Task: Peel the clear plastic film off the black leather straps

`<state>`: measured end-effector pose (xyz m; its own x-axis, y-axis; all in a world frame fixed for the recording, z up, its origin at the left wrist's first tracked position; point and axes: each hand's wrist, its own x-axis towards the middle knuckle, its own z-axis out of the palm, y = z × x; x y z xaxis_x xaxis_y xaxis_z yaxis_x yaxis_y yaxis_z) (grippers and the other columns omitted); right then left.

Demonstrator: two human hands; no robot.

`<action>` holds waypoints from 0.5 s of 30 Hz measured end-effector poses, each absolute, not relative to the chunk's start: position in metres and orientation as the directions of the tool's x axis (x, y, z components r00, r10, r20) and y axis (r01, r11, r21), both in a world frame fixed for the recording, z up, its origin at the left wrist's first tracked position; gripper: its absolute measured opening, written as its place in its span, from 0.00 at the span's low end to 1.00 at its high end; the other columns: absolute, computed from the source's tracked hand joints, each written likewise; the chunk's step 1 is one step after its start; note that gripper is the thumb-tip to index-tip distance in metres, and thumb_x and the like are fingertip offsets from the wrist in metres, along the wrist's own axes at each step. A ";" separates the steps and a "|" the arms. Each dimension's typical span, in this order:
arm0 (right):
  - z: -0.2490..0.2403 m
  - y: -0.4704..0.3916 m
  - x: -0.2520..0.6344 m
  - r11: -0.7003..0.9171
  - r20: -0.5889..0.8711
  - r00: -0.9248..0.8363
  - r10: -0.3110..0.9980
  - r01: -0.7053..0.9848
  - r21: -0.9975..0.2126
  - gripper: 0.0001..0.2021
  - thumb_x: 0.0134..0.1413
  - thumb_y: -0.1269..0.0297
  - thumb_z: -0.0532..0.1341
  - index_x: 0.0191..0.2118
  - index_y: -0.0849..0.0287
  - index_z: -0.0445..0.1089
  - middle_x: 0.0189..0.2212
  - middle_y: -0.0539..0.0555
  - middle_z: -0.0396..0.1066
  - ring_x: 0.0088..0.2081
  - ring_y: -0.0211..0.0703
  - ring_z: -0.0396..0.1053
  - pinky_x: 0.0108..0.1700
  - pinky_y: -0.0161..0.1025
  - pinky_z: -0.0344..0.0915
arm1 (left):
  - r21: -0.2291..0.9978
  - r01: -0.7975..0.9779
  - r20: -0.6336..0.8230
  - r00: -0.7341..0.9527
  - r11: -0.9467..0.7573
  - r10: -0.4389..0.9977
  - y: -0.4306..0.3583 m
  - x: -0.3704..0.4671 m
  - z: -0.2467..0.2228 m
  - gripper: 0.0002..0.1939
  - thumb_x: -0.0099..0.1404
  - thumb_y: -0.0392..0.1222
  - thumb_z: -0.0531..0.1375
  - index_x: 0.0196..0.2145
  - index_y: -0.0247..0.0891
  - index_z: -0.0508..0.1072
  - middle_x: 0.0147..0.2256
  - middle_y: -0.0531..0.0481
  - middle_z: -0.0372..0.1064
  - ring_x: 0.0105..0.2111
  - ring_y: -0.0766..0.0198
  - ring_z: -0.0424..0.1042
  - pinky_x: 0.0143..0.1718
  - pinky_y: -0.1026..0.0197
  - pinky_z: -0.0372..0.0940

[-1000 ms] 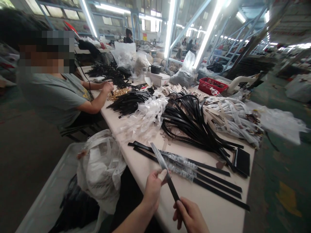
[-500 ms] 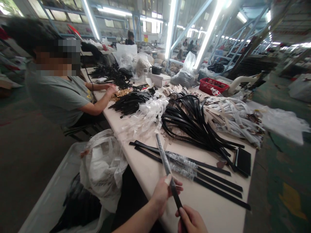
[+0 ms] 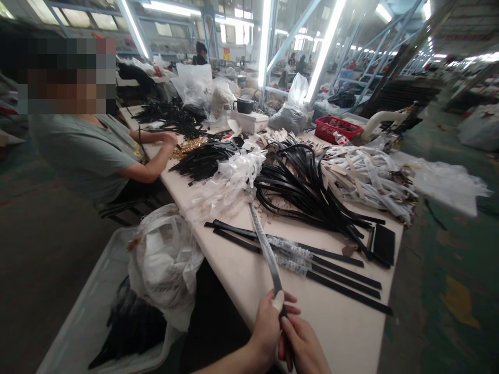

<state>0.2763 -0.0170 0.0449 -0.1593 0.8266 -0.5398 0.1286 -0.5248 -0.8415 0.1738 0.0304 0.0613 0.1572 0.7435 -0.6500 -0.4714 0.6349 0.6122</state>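
A long black strap (image 3: 275,271), its far part covered in clear plastic film, runs from the white plastic pieces down to my hands. My left hand (image 3: 267,324) is closed round the strap, thumb on top, with a pale wrap on the thumb. Close against it, my right hand (image 3: 306,340) grips the strap's near end, which is partly hidden by the fingers. Several flat black straps (image 3: 343,283) lie side by side on the table beyond, with crumpled clear film (image 3: 292,254) round their middles.
A pile of black straps (image 3: 304,182), clear plastic scraps (image 3: 237,176) and a red basket (image 3: 337,130) lie farther back on the table (image 3: 339,332). A co-worker (image 3: 89,145) sits at left. A bin (image 3: 70,327) with a white bag (image 3: 167,265) stands below the edge.
My hands have come together on the strap; before, they were apart along it. The view has shifted slightly, and the co-worker's hands remain near the small gold parts.
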 end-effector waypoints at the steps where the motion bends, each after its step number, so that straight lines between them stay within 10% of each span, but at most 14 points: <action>1: 0.046 -0.017 0.275 -0.503 -0.520 -0.162 0.839 0.139 -0.853 0.32 0.54 0.30 0.51 0.31 0.59 0.67 0.17 0.52 0.69 0.16 0.38 0.62 0.19 0.32 0.55 | 0.588 -0.464 -0.678 0.163 0.662 0.717 0.027 0.174 0.060 0.19 0.64 0.55 0.58 0.39 0.34 0.71 0.34 0.39 0.77 0.31 0.55 0.77 0.35 0.56 0.67; 8: 0.038 -0.035 0.281 -0.493 -0.525 -0.185 0.831 0.191 -0.849 0.32 0.59 0.32 0.47 0.36 0.59 0.67 0.13 0.48 0.65 0.14 0.36 0.59 0.19 0.31 0.53 | 0.602 -0.550 -0.602 0.164 0.579 0.781 0.040 0.163 0.072 0.21 0.65 0.58 0.57 0.41 0.34 0.68 0.32 0.38 0.78 0.35 0.52 0.77 0.41 0.53 0.68; 15: 0.056 -0.034 0.290 -0.427 -0.444 -0.005 0.896 0.268 -0.864 0.32 0.59 0.32 0.48 0.28 0.58 0.67 0.18 0.53 0.68 0.21 0.41 0.66 0.23 0.34 0.60 | 0.546 -0.446 -0.662 0.288 0.709 0.692 -0.003 0.185 0.066 0.24 0.61 0.61 0.60 0.38 0.33 0.72 0.38 0.38 0.77 0.15 0.70 0.63 0.17 0.64 0.51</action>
<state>0.2904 -0.0341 0.0563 -0.0048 0.8959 -0.4442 0.2677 -0.4268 -0.8638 0.1850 -0.0033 0.0655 0.2882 0.6918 -0.6621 -0.4460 0.7088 0.5465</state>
